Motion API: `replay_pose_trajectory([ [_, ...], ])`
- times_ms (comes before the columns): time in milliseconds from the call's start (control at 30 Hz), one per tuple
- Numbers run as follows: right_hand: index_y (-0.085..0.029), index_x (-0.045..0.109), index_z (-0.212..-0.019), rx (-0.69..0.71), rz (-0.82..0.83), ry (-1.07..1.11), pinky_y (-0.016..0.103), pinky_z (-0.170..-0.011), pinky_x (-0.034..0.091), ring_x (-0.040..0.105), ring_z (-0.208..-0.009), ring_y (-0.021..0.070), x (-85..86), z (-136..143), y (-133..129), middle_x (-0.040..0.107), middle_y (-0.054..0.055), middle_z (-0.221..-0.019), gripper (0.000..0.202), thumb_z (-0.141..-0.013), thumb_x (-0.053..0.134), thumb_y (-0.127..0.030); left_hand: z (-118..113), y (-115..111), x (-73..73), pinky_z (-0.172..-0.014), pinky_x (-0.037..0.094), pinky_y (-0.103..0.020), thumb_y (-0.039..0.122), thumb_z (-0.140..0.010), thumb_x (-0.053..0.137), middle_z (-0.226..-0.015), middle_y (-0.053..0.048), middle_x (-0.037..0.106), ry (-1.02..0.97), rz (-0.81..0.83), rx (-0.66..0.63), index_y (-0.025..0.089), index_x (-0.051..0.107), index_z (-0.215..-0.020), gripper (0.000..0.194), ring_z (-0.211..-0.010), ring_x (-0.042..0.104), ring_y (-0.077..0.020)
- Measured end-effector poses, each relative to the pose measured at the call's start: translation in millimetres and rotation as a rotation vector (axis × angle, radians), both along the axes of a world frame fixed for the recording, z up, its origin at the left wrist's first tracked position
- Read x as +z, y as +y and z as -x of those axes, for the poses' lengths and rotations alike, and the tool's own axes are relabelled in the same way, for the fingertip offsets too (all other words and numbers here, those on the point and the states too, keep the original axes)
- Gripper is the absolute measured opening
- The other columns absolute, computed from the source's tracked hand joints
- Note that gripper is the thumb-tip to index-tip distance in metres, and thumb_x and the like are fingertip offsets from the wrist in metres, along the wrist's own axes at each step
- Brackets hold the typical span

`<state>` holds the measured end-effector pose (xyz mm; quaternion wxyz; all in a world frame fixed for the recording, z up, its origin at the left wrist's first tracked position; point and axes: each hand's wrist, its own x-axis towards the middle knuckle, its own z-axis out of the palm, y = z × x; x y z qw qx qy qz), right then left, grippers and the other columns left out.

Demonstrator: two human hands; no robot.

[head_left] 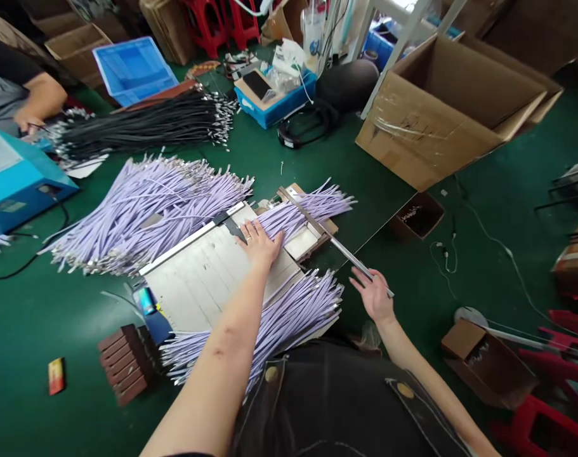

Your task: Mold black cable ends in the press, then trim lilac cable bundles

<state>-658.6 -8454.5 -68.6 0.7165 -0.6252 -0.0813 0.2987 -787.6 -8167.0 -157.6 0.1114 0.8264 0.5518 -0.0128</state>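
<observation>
My left hand (pixel 260 244) lies flat, fingers apart, on a pale grey board (pixel 198 266) that looks like a paper cutter. Its fingertips touch a bundle of lilac flat cables (pixel 282 219) running under a long metal bar (pixel 312 222). The cable ends stick out beyond the bar. My right hand (pixel 377 298) is at the bar's near end, fingers stretched out, the bar passing over the hand between thumb and fingers. A second pile of lilac cables (pixel 293 317) lies on the near side of the board, and a larger lilac heap (pixel 150 209) on the far side.
Black cables (pixel 150 120) lie farther back, near a co-worker's hand (pixel 29 120). A blue machine (pixel 17 184) stands at left; blue bins (pixel 134 70) stand behind. A large cardboard box (pixel 441 108) is at right. Brown blocks (pixel 124 365) lie near left; a small box (pixel 417 216) sits below the table edge.
</observation>
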Motion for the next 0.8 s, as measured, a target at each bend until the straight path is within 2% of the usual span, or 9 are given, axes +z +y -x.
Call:
replay_pose_trajectory([
  [67, -0.024, 0.063, -0.085, -0.083, -0.062, 0.113, 0.053, -0.09, 0.055, 0.071, -0.094, 0.0242, -23.9, 10.7, -16.2, 0.073, 0.0, -0.091, 0.026, -0.081, 0.068, -0.049, -0.3, 0.1, 1.5, -0.116, 0.004, -0.063, 0.072, -0.087, 0.03, -0.161, -0.021, 0.015, 0.006, 0.008, -0.008, 0.005, 0.021, -0.153, 0.095, -0.149, 0.008, -0.0372],
  [100, -0.024, 0.064, -0.087, -0.085, -0.101, 0.063, 0.049, -0.089, 0.056, 0.072, -0.088, 0.0222, -20.6, 8.2, -8.9, 0.073, 0.0, -0.088, 0.024, -0.083, 0.067, -0.048, -0.4, -0.5, 2.9, -0.116, 0.004, -0.063, 0.071, -0.087, 0.03, -0.161, -0.022, 0.016, 0.006, 0.01, -0.017, 0.004, 0.022, -0.153, 0.094, -0.149, 0.009, -0.0376],
  [167, -0.024, 0.067, -0.098, 0.014, -0.16, -0.166, 0.041, -0.09, 0.055, 0.071, -0.088, 0.0183, 10.1, -13.0, 28.8, 0.072, 0.001, -0.094, 0.021, -0.088, 0.063, -0.042, -0.1, -2.1, 6.5, -0.116, 0.004, -0.063, 0.07, -0.088, 0.03, -0.16, -0.024, 0.017, 0.004, 0.001, -0.028, 0.003, 0.023, -0.152, 0.093, -0.148, 0.01, -0.0386],
  [267, -0.02, 0.057, -0.125, 0.375, -0.117, -0.553, 0.042, -0.098, 0.049, 0.064, -0.106, 0.0218, 65.1, -80.2, 104.2, 0.067, 0.006, -0.111, 0.044, -0.088, 0.066, -0.043, 0.1, -1.1, 16.0, -0.115, 0.008, -0.064, 0.069, -0.089, 0.028, -0.16, -0.024, 0.017, 0.003, 0.009, -0.018, 0.004, 0.022, -0.152, 0.092, -0.148, 0.012, -0.0385],
  [333, -0.018, 0.051, -0.13, 0.466, 0.061, -0.794, 0.041, -0.098, 0.047, 0.061, -0.109, 0.0218, 73.4, -129.4, 135.4, 0.064, 0.008, -0.113, 0.051, -0.089, 0.062, -0.047, -0.8, 3.3, 24.9, -0.115, 0.009, -0.064, 0.071, -0.088, 0.027, -0.159, -0.021, 0.021, 0.011, 0.051, -0.01, 0.008, 0.023, -0.153, 0.091, -0.148, 0.013, -0.0383],
  [433, -0.016, 0.052, -0.122, 0.604, 0.866, -0.969, 0.036, -0.094, 0.046, 0.058, -0.107, 0.023, 34.1, -168.4, 131.0, 0.061, 0.011, -0.114, 0.051, -0.085, 0.068, -0.047, -6.1, 13.0, 36.0, -0.115, 0.006, -0.066, 0.075, -0.084, 0.032, -0.157, -0.019, 0.029, 0.049, 0.064, -0.029, 0.013, 0.026, -0.153, 0.093, -0.148, 0.011, -0.0401],
  [500, -0.013, 0.056, -0.11, 0.65, 1.067, -0.92, 0.038, -0.086, 0.048, 0.06, -0.099, 0.0274, -11.0, -171.7, 108.7, 0.062, 0.014, -0.104, 0.058, -0.068, 0.085, -0.04, -14.0, 19.2, 38.7, -0.114, 0.005, -0.067, 0.075, -0.083, 0.035, -0.158, -0.019, 0.027, 0.078, 0.04, -0.064, 0.014, 0.026, -0.153, 0.093, -0.148, 0.01, -0.0397],
  [633, -0.013, 0.058, -0.106, 0.783, 1.134, -0.943, 0.035, -0.079, 0.047, 0.06, -0.097, 0.0275, -84.3, -178.2, 85.1, 0.059, 0.016, -0.108, 0.046, -0.072, 0.082, -0.034, -38.6, 27.1, 38.7, -0.115, 0.003, -0.065, 0.075, -0.079, 0.044, -0.162, -0.017, 0.015, 0.159, 0.076, -0.211, 0.013, 0.019, -0.155, 0.101, -0.149, 0.011, -0.036],
  [800, -0.018, 0.063, -0.094, 1.09, 0.901, -1.103, 0.033, -0.087, 0.044, 0.058, -0.099, 0.0226, -109.7, -231.9, 128.1, 0.062, 0.007, -0.102, 0.018, -0.078, 0.07, -0.015, -61.3, 26.0, 42.0, -0.115, 0.001, -0.065, 0.062, -0.077, 0.059, -0.159, -0.023, 0.021, 0.311, 0.171, -0.318, 0.008, 0.016, -0.154, 0.103, -0.148, 0.017, -0.0356],
])
